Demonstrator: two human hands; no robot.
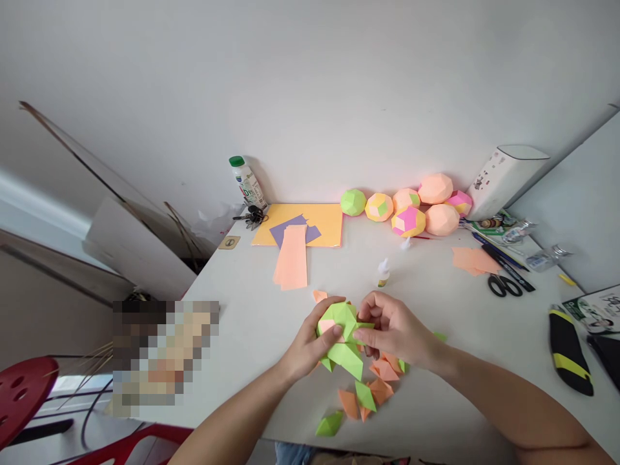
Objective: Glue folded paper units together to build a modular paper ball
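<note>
A partly built green folded-paper ball, with one peach facet, is held up over the table. My left hand wraps around its left side, thumb pressed on the front. At its right side, my right hand pinches a green paper flap between thumb and fingers. Below the ball lie loose folded pieces: several orange ones and a few green ones. Just behind my hands stands a small white glue bottle.
Finished paper balls line the wall. Behind left are a yellow sheet, peach paper strips, keys and a green-capped bottle. To the right lie scissors, pens and a black-and-yellow case.
</note>
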